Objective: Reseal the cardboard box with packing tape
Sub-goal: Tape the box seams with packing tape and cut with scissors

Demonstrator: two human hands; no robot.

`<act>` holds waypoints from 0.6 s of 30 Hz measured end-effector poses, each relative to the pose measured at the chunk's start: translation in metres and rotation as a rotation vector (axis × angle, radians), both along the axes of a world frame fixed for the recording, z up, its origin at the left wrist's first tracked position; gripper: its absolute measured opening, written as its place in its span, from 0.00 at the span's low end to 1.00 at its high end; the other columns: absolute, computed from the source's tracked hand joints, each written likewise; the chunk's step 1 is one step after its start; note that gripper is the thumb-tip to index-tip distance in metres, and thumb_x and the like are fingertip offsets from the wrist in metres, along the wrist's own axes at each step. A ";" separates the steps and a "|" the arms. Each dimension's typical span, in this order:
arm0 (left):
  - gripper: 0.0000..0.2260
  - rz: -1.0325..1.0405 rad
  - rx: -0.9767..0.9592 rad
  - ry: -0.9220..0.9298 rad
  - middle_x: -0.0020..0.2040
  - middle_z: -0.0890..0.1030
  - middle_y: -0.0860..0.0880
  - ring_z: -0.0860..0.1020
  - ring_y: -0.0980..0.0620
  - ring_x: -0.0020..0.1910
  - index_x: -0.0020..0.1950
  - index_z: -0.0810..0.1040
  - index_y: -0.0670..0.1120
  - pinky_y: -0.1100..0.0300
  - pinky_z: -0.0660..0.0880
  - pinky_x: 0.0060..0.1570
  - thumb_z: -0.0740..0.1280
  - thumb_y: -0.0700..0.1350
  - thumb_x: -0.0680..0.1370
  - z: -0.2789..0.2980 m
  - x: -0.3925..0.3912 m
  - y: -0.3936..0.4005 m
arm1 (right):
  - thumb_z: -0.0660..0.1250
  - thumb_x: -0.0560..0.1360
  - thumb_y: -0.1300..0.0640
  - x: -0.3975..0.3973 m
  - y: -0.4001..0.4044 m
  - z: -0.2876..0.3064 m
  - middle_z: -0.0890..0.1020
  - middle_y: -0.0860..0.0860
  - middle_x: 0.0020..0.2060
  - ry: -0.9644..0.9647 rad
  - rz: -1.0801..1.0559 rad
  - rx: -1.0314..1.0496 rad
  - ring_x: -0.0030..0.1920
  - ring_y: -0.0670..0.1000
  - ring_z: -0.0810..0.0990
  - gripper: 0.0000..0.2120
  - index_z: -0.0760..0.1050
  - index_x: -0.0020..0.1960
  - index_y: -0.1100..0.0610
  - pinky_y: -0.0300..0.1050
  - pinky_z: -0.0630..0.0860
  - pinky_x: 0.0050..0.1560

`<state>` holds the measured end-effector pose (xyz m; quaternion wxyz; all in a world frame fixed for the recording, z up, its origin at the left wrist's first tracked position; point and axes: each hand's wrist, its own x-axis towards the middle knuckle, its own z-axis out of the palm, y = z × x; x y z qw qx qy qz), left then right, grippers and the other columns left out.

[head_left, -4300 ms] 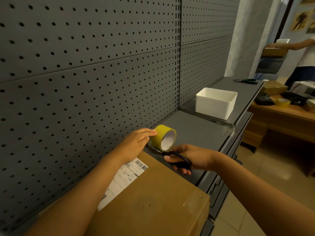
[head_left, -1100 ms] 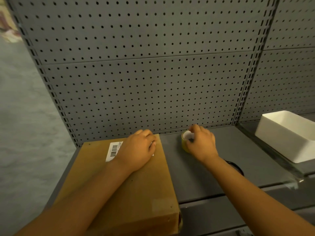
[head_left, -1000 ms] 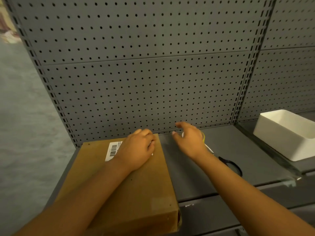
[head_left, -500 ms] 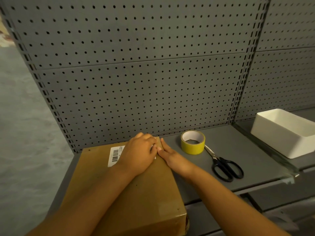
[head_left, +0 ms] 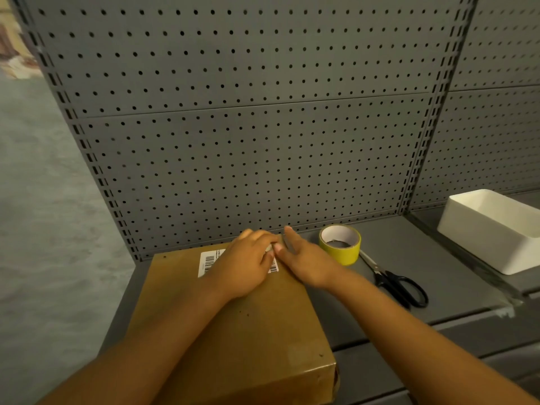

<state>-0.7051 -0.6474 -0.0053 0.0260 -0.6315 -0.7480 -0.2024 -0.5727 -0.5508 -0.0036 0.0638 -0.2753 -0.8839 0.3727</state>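
A brown cardboard box (head_left: pixel 248 325) with a white barcode label (head_left: pixel 209 260) lies on the grey shelf. My left hand (head_left: pixel 245 266) rests flat on the box's far right corner, covering part of the label. My right hand (head_left: pixel 304 258) lies beside it with straight fingers pressing along the box's far right edge. The two hands touch at the fingertips. A yellow roll of packing tape (head_left: pixel 340 244) lies flat on the shelf just right of my right hand. Any tape strip under the hands is hidden.
Black-handled scissors (head_left: pixel 394 283) lie on the shelf (head_left: pixel 423 258) right of the tape roll. A white plastic bin (head_left: pixel 493 229) stands at the far right. A grey pegboard wall (head_left: pixel 248 127) rises right behind the box.
My right hand let go of the tape roll and the scissors, left them on the shelf and came left onto the box edge beside my left hand. The left hand stayed on the box.
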 end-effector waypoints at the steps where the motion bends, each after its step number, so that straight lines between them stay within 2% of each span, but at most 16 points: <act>1: 0.15 0.021 0.019 -0.025 0.65 0.72 0.52 0.68 0.55 0.63 0.69 0.69 0.49 0.61 0.66 0.61 0.57 0.48 0.82 -0.001 0.002 -0.002 | 0.49 0.82 0.43 0.001 -0.005 -0.002 0.47 0.46 0.78 0.030 0.028 0.002 0.77 0.48 0.51 0.29 0.44 0.78 0.50 0.45 0.51 0.75; 3: 0.15 0.062 0.049 -0.037 0.64 0.72 0.51 0.69 0.55 0.62 0.67 0.68 0.48 0.61 0.66 0.61 0.57 0.48 0.81 -0.001 0.007 -0.003 | 0.47 0.82 0.42 0.003 -0.005 -0.005 0.44 0.43 0.77 -0.004 0.069 0.036 0.77 0.46 0.47 0.28 0.42 0.78 0.48 0.45 0.47 0.76; 5: 0.15 0.081 0.039 0.008 0.66 0.72 0.51 0.69 0.54 0.63 0.68 0.68 0.49 0.60 0.65 0.63 0.55 0.48 0.82 -0.001 0.008 -0.005 | 0.45 0.82 0.43 0.002 0.003 0.002 0.44 0.44 0.78 -0.153 0.056 0.203 0.77 0.47 0.44 0.27 0.42 0.78 0.49 0.50 0.45 0.76; 7: 0.17 0.076 0.009 0.061 0.68 0.72 0.51 0.68 0.54 0.66 0.70 0.69 0.49 0.60 0.62 0.66 0.53 0.49 0.83 0.000 0.007 -0.005 | 0.44 0.83 0.45 0.000 0.002 0.001 0.46 0.46 0.78 -0.137 0.005 0.275 0.77 0.48 0.43 0.27 0.44 0.79 0.52 0.50 0.43 0.76; 10: 0.20 0.054 -0.091 0.154 0.73 0.68 0.51 0.65 0.54 0.71 0.73 0.66 0.48 0.59 0.59 0.70 0.51 0.50 0.83 0.007 0.005 -0.005 | 0.45 0.83 0.46 0.000 -0.006 -0.005 0.45 0.46 0.78 -0.070 0.031 0.146 0.77 0.45 0.45 0.26 0.43 0.78 0.51 0.43 0.44 0.74; 14: 0.22 0.068 -0.171 0.116 0.76 0.61 0.51 0.60 0.53 0.74 0.77 0.58 0.49 0.56 0.56 0.71 0.50 0.53 0.83 0.009 0.008 -0.012 | 0.43 0.83 0.45 0.002 0.001 0.006 0.46 0.45 0.78 -0.179 0.029 0.258 0.77 0.47 0.43 0.26 0.44 0.79 0.51 0.50 0.44 0.76; 16: 0.24 0.086 -0.140 0.064 0.77 0.58 0.51 0.57 0.53 0.75 0.78 0.51 0.50 0.56 0.53 0.72 0.49 0.53 0.83 0.006 0.013 -0.016 | 0.44 0.83 0.45 0.002 -0.005 0.003 0.45 0.44 0.78 -0.132 0.041 0.256 0.77 0.46 0.44 0.26 0.44 0.79 0.50 0.49 0.45 0.76; 18: 0.25 0.072 -0.133 0.058 0.79 0.52 0.52 0.53 0.54 0.76 0.79 0.45 0.51 0.56 0.51 0.74 0.48 0.54 0.84 0.004 0.014 -0.016 | 0.44 0.83 0.45 0.003 -0.005 0.003 0.43 0.43 0.77 -0.185 0.085 0.253 0.77 0.46 0.44 0.26 0.42 0.78 0.49 0.49 0.47 0.76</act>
